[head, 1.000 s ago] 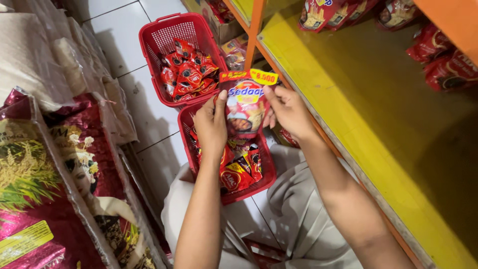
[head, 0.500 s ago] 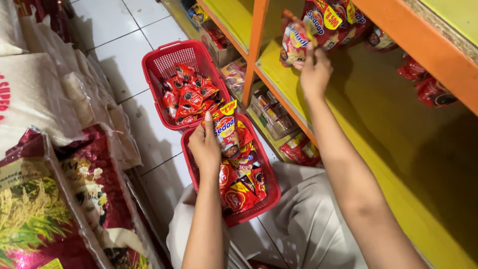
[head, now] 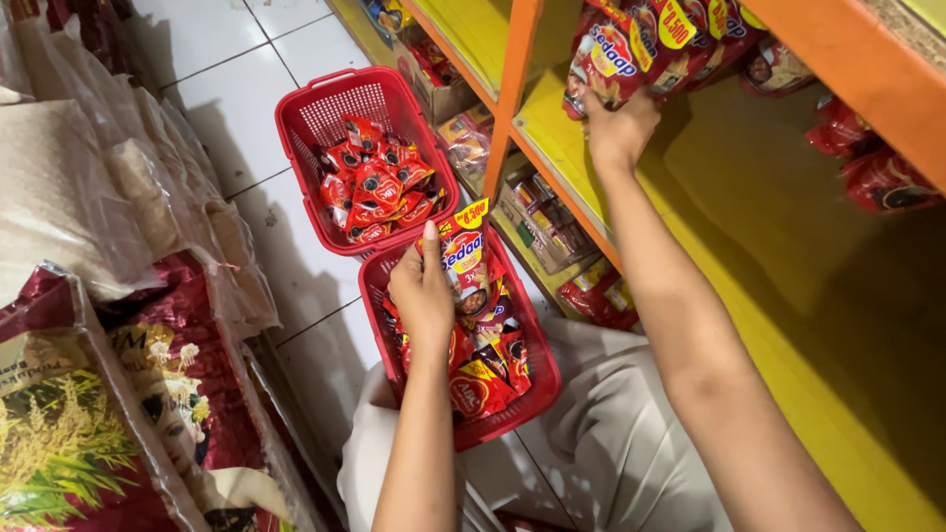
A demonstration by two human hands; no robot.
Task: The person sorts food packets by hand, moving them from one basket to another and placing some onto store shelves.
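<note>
My left hand (head: 424, 291) grips a red and white noodle packet (head: 463, 261) with a yellow price tag, held over the near red basket (head: 537, 369), which is full of red packets and rests on my lap. My right hand (head: 616, 128) reaches up to the yellow shelf (head: 567, 148) and holds a similar red packet (head: 606, 59) against a row of the same packets standing there.
A second red basket (head: 315, 108) with red sachets sits on the white tiled floor (head: 207, 89). Large rice sacks (head: 89, 394) lean at the left. An orange shelf post (head: 512, 79) rises in the middle. More packets lie on the lower shelf (head: 542, 222).
A second ago both hands held one packet above the basket. My right hand then went up to the shelf with a packet and has settled lower among the row; my left stays over the basket.
</note>
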